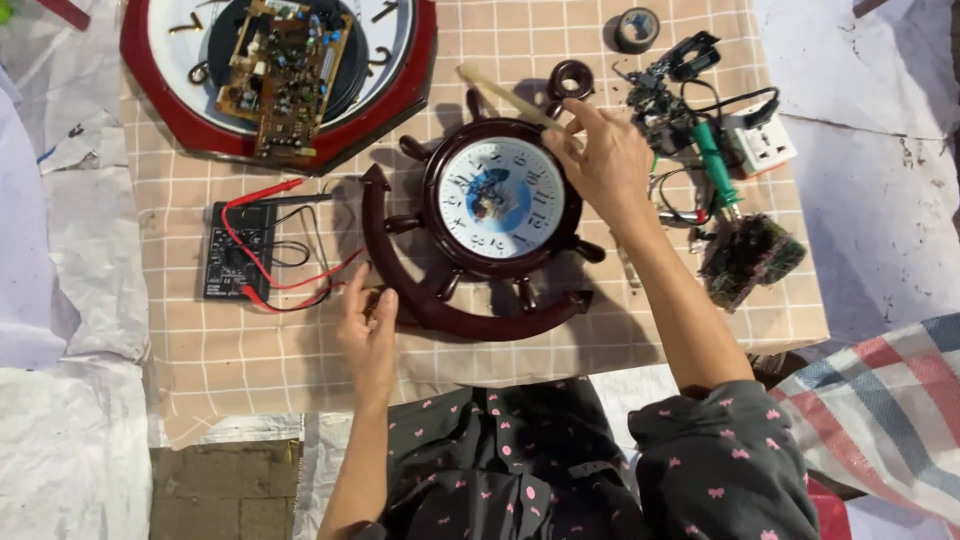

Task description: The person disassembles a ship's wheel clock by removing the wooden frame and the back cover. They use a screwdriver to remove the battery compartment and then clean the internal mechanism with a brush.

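Note:
A dark brown ship's-wheel clock (497, 200) with a white dial lies face up on the checked cloth (480, 355). A curved anchor-shaped frame (440, 312) runs around its left and lower side. My right hand (603, 160) rests on the clock's upper right rim and grips a thin pale brush handle (505, 95) that points up and left. My left hand (368, 325) lies flat on the lower left end of the curved frame, fingers slightly apart, holding nothing.
A black multimeter (237, 250) with red and black leads sits at left. A large red-rimmed clock (290, 130) carrying a circuit board (283, 75) is at top left. A tape roll (636, 29), soldering iron (716, 165), socket strip (762, 143) and loose parts lie at right.

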